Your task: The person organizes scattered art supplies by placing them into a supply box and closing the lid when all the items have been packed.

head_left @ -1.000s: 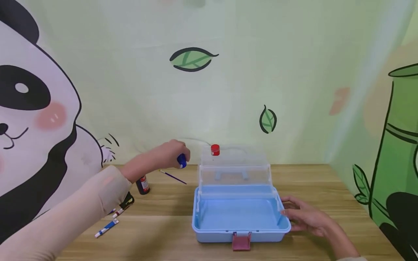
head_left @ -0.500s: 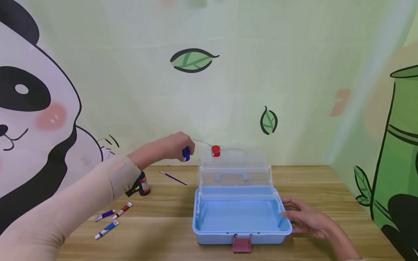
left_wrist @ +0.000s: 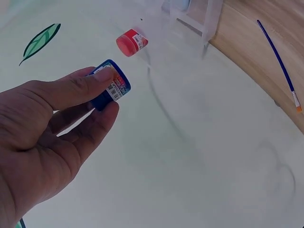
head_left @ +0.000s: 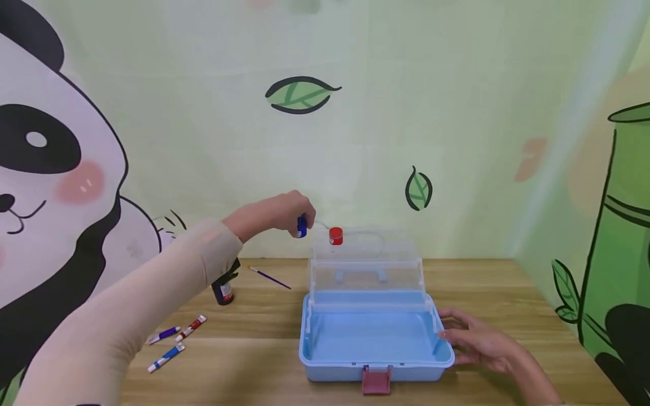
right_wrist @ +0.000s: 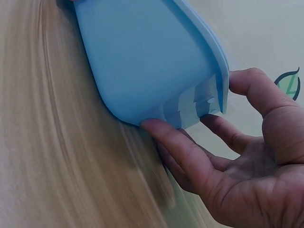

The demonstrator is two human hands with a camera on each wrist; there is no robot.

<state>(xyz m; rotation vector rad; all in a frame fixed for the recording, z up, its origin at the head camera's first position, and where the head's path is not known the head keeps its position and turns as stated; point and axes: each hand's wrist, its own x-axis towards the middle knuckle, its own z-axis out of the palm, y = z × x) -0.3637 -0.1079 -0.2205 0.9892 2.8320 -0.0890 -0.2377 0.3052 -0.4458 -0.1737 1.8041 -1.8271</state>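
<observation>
My left hand (head_left: 289, 211) pinches a small blue paint jar (left_wrist: 111, 85) between thumb and fingers, raised behind and to the left of the box. A red-capped paint jar (head_left: 336, 235) appears at the top of the clear lid (head_left: 365, 274), just right of the blue jar. The light blue storage box (head_left: 376, 335) stands with its lid tilted back, and its inside is bare. At the box's right end is my right hand (head_left: 479, 341). In the right wrist view its thumb and fingertips touch the end wall (right_wrist: 190, 99) and rim, fingers spread.
Several paint tubes (head_left: 166, 357) lie at the left of the wooden table (head_left: 254, 349). A dark bottle (head_left: 223, 292) stands behind them, partly hidden by the left sleeve (head_left: 218, 248). A thin paintbrush (head_left: 269, 277) lies left of the box. A pink latch (head_left: 376, 380) hangs at the box's front.
The left hand has moved up and to the right with the blue jar, toward the red jar. The right hand and the box have stayed in place.
</observation>
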